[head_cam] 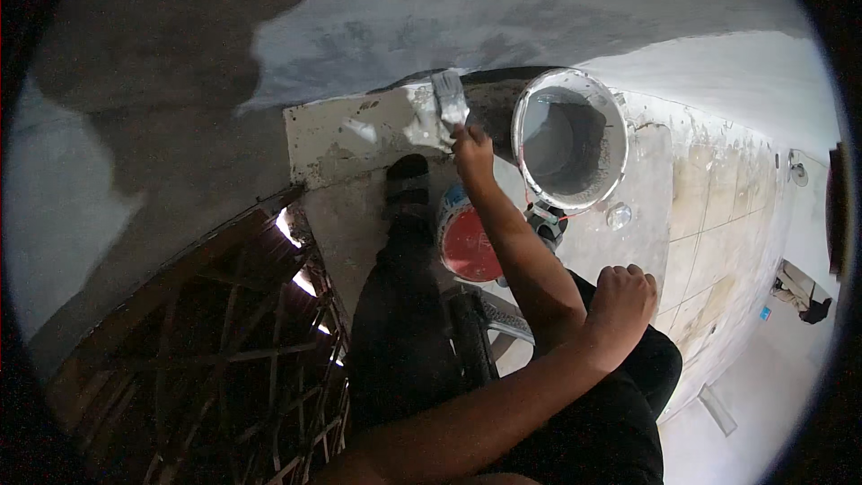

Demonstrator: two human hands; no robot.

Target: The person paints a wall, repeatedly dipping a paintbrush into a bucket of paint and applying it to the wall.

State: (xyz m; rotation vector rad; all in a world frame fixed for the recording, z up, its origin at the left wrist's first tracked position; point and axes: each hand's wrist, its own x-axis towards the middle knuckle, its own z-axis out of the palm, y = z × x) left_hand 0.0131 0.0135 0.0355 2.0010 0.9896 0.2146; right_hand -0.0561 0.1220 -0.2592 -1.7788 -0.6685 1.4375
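Note:
My right hand (475, 155) is closed round the handle of a flat, wide brush (449, 93), whose head is smeared with white and points at the foot of the grey wall (377, 34). Just right of it stands an open white bucket (571, 138) with grey, wet-looking coating material inside. My left hand (623, 310) is curled into a fist near my knee, its forearm crossing in front of my right elbow; nothing shows in it. Under my right forearm is a smaller bucket with a red top (471, 246).
At lower left, a dark opening (222, 350) with a lattice borders the floor. My dark shoe (407, 178) is near the wall. A dark stool (471, 333) stands by my legs, a power tool (547, 222) lies behind the large bucket, and a clear round object (619, 216) is nearby.

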